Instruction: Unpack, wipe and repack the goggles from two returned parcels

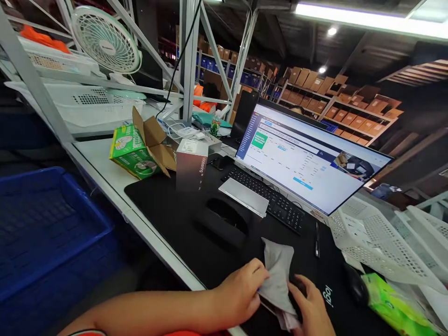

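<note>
The big black desk mat covers the worktop, and its near edge is cut off by the frame. Both hands sit at the near edge, right of centre. The small grey plastic pouch is between them. Left hand reaches in from the left, fingers pinched on the pouch. Right hand is partly cropped, fingers curled on its lower end, which stays hidden.
</note>
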Demonstrator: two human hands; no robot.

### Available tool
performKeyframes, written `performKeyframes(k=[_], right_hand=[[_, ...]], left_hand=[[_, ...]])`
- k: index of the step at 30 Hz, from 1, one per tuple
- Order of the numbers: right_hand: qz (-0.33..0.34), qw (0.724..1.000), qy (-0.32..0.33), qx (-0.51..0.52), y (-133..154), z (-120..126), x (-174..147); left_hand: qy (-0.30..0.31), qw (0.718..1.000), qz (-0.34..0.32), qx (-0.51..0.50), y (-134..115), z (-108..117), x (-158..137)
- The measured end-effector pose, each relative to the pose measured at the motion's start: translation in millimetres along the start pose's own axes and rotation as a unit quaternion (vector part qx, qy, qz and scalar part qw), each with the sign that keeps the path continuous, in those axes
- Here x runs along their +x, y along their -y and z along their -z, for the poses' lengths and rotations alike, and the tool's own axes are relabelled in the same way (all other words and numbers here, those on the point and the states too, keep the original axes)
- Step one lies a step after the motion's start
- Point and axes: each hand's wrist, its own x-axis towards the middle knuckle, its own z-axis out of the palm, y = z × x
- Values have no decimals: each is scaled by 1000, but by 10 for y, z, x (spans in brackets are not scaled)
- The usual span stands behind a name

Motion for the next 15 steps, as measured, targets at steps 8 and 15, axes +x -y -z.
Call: performKeyframes(k=[8, 15], right_hand=[[-129, 984, 62, -107, 784, 174, -85], [-93, 982, 160, 33, 627, 577, -31]], left_hand=[[78, 991, 95, -49, 10, 193, -9], [174, 981, 54, -69, 402, 405, 118]])
